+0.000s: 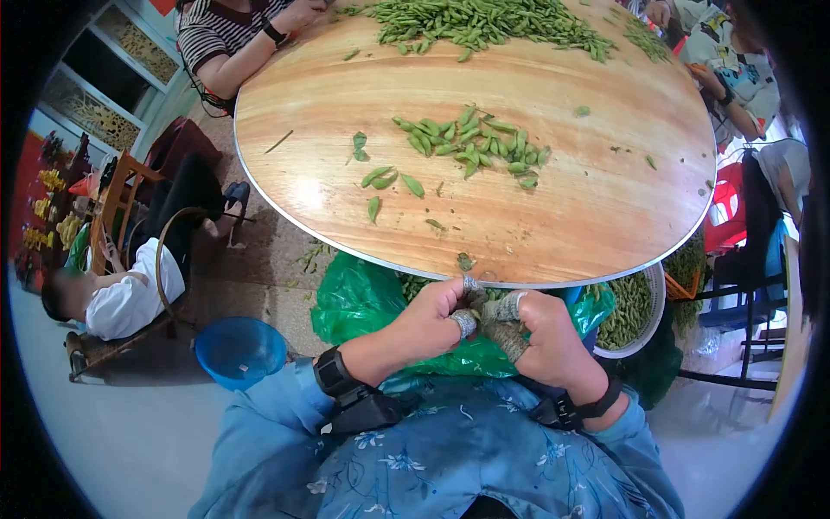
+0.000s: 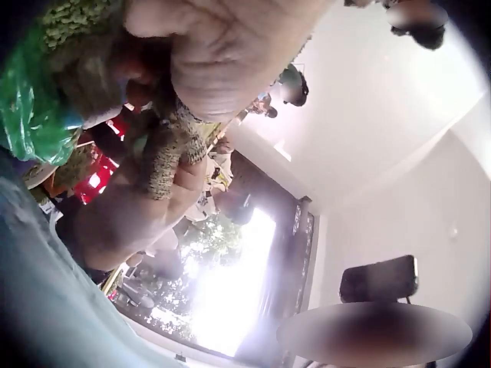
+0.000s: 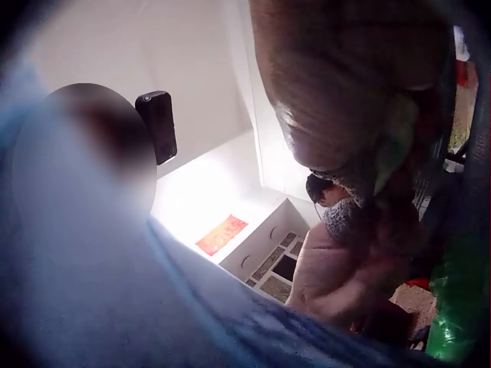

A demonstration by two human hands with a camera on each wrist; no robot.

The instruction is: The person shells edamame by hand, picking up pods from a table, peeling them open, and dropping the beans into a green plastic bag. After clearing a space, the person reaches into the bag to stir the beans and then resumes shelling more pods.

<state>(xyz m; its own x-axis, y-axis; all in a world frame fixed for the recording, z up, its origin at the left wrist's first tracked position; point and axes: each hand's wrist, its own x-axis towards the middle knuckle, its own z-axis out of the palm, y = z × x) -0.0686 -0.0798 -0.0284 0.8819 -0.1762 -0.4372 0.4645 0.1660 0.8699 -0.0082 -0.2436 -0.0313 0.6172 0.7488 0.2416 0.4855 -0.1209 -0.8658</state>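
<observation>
My left hand (image 1: 421, 323) and right hand (image 1: 553, 337) meet over the near table edge, fingers bent toward each other. Grey knitted covers wrap several fingertips on both. A green soybean pod (image 3: 395, 144) shows in the right hand's grip in the right wrist view. The left fingertips close in on the same spot, mostly hidden by the covers. Below the hands spreads a green plastic bag (image 1: 359, 298) with pods inside. On the wooden table (image 1: 337, 225) ahead lies a small heap of soybean pods (image 1: 471, 143), with loose pods (image 1: 378, 179) to its left.
A large pile of pods (image 1: 484, 24) covers the table's far side, where other people sit. Right of the bag stands a white basket (image 1: 660, 303) full of pods. A blue basin (image 1: 240, 353) is on the floor at left, near a seated person (image 1: 130, 298).
</observation>
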